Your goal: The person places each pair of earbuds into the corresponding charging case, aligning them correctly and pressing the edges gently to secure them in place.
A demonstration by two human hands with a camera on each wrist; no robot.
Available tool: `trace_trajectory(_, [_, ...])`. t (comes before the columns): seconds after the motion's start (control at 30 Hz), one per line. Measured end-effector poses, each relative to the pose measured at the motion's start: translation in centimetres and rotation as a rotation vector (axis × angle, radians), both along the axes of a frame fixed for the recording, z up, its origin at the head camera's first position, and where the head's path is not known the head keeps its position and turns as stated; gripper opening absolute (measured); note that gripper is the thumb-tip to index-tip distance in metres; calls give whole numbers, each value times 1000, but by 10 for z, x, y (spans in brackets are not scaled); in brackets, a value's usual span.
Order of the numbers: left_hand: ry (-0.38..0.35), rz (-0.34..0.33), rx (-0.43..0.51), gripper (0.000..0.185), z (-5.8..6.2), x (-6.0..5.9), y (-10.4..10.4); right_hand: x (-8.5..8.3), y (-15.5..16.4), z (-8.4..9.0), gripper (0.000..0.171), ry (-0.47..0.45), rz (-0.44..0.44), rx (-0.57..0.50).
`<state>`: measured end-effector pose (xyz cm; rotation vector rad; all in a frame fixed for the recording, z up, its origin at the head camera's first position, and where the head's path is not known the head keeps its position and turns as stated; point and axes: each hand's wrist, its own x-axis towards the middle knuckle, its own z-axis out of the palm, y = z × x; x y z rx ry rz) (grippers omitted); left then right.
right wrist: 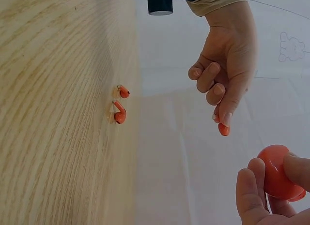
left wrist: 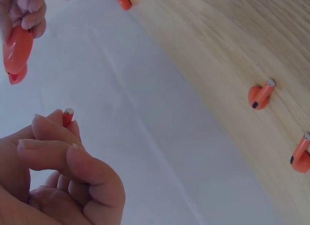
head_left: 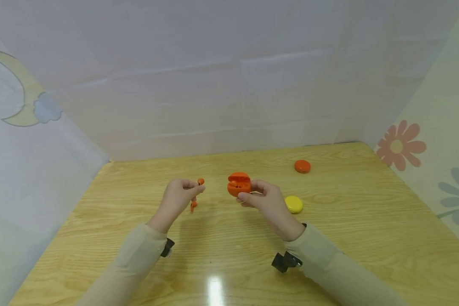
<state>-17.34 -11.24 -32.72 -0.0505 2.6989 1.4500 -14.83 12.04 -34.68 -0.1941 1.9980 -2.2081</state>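
- Orange earbud [head_left: 200, 182] sits pinched in your left hand [head_left: 179, 196], above the wooden table [head_left: 348, 238].
- Orange open case [head_left: 239, 184] is gripped by your right hand [head_left: 265, 200].
- With so light a pinch, the earbud could slip and roll away.

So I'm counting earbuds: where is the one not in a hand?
In the head view the loose earbud lies on the wooden table, just below the left hand, left of the open orange case.
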Motion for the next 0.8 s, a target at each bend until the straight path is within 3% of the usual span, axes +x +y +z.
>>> trace_trajectory(0.2, [33,-11,3,23,4,4,1,-1,-1,0,31,1,4,2])
trace_trajectory(0.8, [39,-28,85,20,17,19,12,-3,-5,-3,30,14,-8,15])
